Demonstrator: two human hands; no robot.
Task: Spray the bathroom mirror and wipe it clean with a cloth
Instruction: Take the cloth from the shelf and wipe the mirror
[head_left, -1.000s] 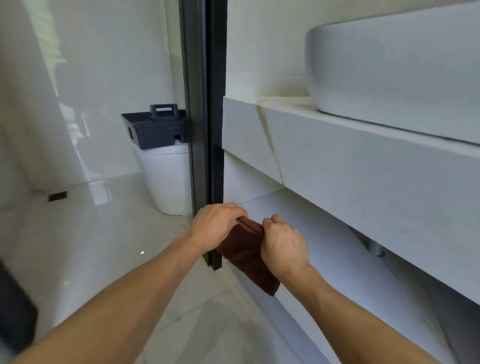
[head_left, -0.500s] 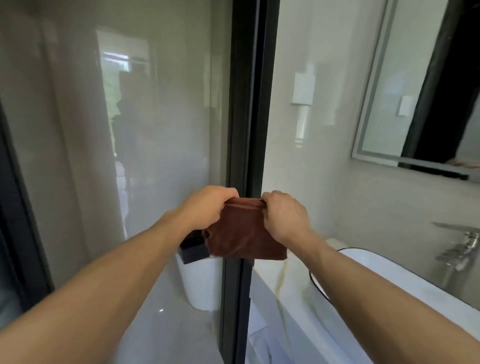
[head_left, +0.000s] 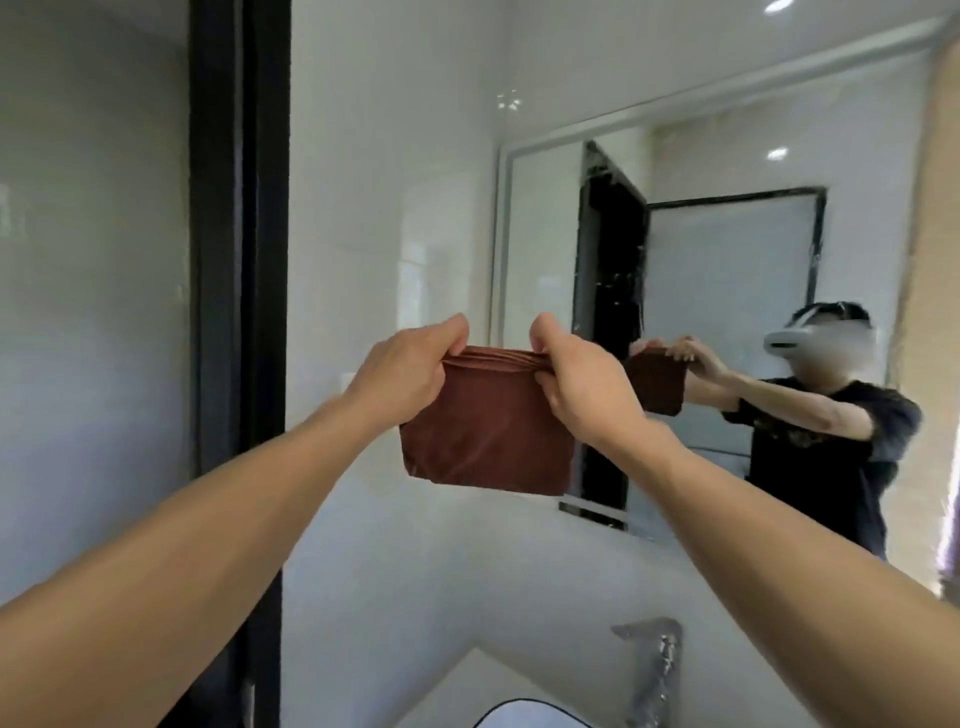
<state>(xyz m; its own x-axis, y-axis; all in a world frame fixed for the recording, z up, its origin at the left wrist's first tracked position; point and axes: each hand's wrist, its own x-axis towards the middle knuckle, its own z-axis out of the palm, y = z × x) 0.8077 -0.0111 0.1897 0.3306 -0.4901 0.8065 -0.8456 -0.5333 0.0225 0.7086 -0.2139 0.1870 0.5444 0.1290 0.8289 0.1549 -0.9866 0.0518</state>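
My left hand and right hand pinch the folded brown cloth mid-frame, left of the mirror.

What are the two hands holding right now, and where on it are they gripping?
A folded brown cloth, hanging in front of the wall beside the mirror. The left hand and right hand pinch its bunched top edge, one at each end.

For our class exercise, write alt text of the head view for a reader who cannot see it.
Two bare hands, left hand and right hand, hold a folded brown cloth up by its top edge before a bathroom mirror. A tap stands below.
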